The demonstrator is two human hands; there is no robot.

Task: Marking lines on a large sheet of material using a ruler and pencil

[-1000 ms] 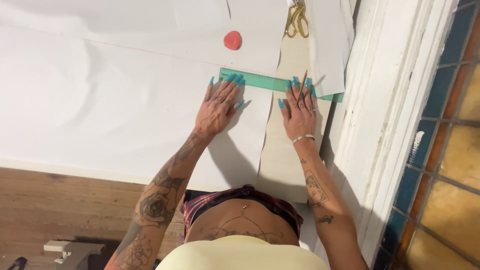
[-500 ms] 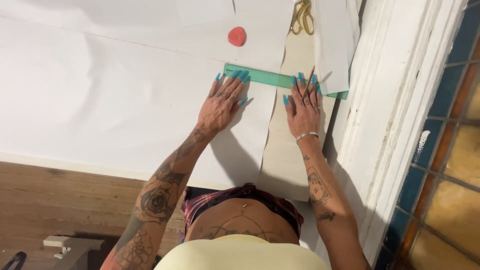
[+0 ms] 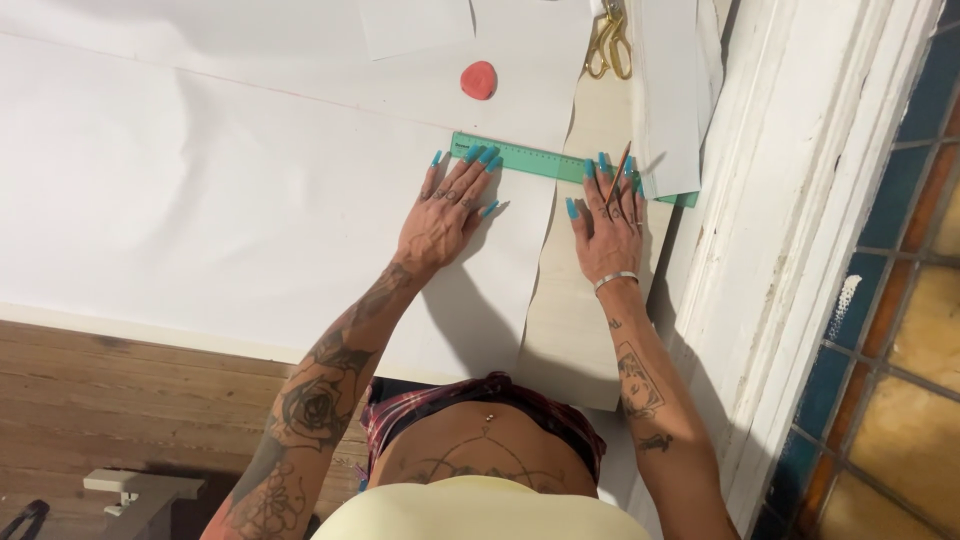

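Green ruler (image 3: 545, 163): flat on white paper sheet (image 3: 230, 190), at twelve o'clock of both hands; long axis from ten to four o'clock, far end running under loose paper. Left hand (image 3: 445, 210): fingers spread, tips pinning the ruler's left end. Right hand (image 3: 607, 222): fingers pressed on the ruler, pencil (image 3: 617, 172) between them. Handling: even downward pressure at both ends, likely preventing pivoting. Red disc (image 3: 479, 80) at twelve.

No pkgs, labels, signs or screens in view
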